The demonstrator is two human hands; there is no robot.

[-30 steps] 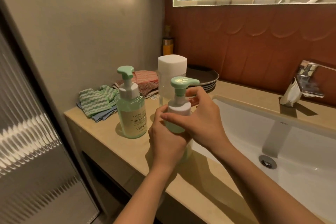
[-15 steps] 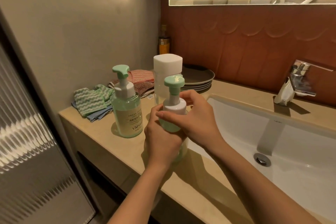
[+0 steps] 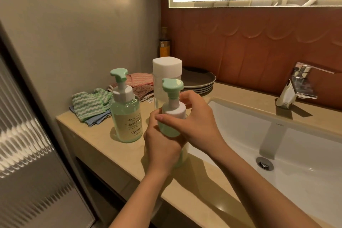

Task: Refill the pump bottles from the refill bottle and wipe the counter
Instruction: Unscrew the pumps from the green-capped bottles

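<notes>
1. Held pump bottle (image 3: 174,112) is front and centre. At its 10 o'clock a second pump bottle (image 3: 126,116) stands upright on the counter (image 3: 96,135), with pale liquid inside.
2. Farther out at 10 o'clock lies a heap of green striped cloths (image 3: 88,105), with pink cloths (image 3: 140,79) behind.
3. Dead on 12 o'clock is the refill bottle (image 3: 166,70), white cap on, just behind the held bottle's green pump head and partly hidden by it.
4. Dark plates (image 3: 199,79) sit stacked at 1 o'clock, the faucet (image 3: 299,83) is at 2 o'clock, well apart, and the sink (image 3: 277,144) opens at 3 o'clock.
5. Left hand (image 3: 162,146) wraps the bottle's body from the near side, fingers curled round it and covering most of it.
6. Right hand (image 3: 196,122) reaches in from 4 o'clock. Its thumb (image 3: 162,116) lies across the white collar's near face, and its fingers curl round the far side.
7. The bottle is upright by the sink's rim. Whether its base touches the counter, I cannot tell.
</notes>
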